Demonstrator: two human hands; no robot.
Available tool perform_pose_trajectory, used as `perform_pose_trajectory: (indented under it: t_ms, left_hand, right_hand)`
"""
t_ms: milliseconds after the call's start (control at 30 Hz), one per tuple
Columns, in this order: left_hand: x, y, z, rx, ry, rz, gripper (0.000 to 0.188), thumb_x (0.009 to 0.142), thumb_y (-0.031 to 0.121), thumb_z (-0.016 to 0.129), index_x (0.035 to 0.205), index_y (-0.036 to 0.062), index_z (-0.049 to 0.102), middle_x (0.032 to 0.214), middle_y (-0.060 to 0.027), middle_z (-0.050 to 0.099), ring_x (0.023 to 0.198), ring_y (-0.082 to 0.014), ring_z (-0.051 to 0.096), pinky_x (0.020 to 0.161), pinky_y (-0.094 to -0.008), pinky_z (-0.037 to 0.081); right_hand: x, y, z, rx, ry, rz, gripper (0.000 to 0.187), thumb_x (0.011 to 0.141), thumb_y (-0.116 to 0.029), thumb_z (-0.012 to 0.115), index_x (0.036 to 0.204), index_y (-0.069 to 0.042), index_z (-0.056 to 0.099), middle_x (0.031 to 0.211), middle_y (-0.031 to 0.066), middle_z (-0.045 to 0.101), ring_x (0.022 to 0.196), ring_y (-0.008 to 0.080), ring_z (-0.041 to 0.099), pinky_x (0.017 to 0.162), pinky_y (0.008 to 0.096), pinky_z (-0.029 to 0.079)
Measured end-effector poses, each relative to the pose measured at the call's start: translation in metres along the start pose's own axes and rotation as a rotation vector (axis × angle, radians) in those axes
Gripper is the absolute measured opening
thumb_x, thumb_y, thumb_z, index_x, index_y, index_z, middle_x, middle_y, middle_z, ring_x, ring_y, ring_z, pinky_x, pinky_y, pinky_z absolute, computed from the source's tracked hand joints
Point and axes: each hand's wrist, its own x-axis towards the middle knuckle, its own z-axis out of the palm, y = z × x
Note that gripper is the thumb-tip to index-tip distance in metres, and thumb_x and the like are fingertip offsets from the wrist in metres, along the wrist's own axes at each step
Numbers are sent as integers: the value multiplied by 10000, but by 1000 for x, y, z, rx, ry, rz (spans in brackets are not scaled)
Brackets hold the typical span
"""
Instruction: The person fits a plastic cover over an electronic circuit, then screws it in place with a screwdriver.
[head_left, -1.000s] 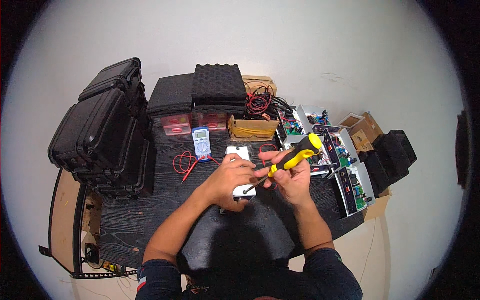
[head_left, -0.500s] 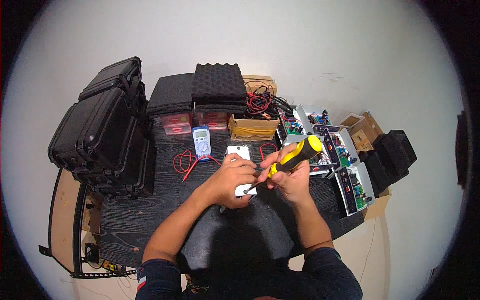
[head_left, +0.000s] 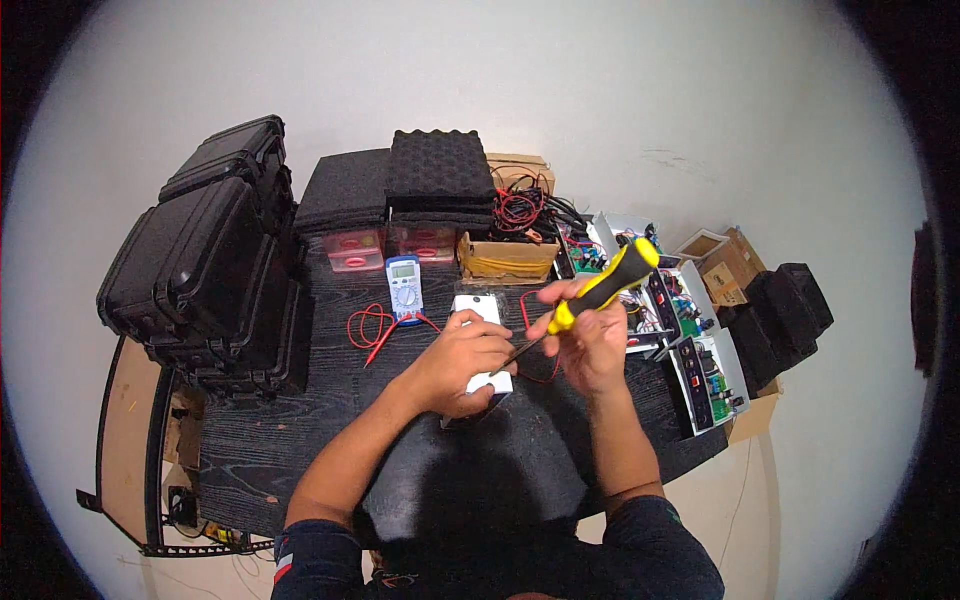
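Screwdriver (head_left: 600,290) with a yellow-and-black handle now sits higher and more upright than a second ago, its dark shaft slanting down toward the small white box (head_left: 490,383) under the left hand (head_left: 462,365). The right hand (head_left: 590,345) is wrapped shut around the handle; the tip looks lifted slightly back from the box, so the turning seems paused or reset. The left hand's fingers curl closed over the box, pinning it to the black table (head_left: 260,440) at its middle.

Black hard cases (head_left: 200,280) stack at the left edge. Black foam pads (head_left: 440,175) lie at the back. A brown cardboard box (head_left: 505,258) sits beside two clear pink-tinted tubs (head_left: 355,250). A blue meter (head_left: 404,285) with red leads lies just beyond the hands.
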Motion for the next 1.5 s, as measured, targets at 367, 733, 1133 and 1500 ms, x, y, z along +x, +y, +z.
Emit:
perform_pose_trajectory:
  t_ms: [367, 733, 1133, 1500]
  left_hand:
    - [-3, 4, -11, -4, -153, -117, 354, 777, 185, 616, 1111, 141, 724, 1230, -44, 712, 1342, -284, 576, 1135, -544, 322]
    - [-9, 14, -29, 31, -168, -233, 398, 883, 154, 696, 1279, 125, 672, 1440, -112, 618, 1475, -331, 462, 1210, -596, 283]
    - [-27, 26, -42, 188, -228, -464, 876, 884, 268, 754, 1616, 34, 333, 1732, -267, 136, 1602, -507, 42, 1284, -601, 140]
    - [-55, 39, -63, 143, -143, -652, 1026, 853, 299, 784, 1636, -35, 211, 1692, -394, 47, 1589, -547, 22, 1284, -569, 132]
  right_hand:
    - [33, 104, -106, -660, 249, 355, 402, 974, -123, 759, 1322, 32, 630, 882, 34, 720, 672, 122, 720, 524, 221, 498]
    - [9, 185, -156, -1402, 138, 381, 578, 774, -134, 889, 1300, -25, 677, 980, 240, 753, 981, 417, 735, 867, 487, 578]
    - [-7, 152, -110, -1521, 85, 48, 351, 902, -204, 769, 1190, -16, 699, 962, 194, 752, 915, 386, 731, 821, 473, 585]
    - [-118, 160, -55, -249, -93, 961, 738, 992, -237, 746, 1604, -147, 342, 1526, 68, 531, 1244, 214, 604, 960, 475, 552]
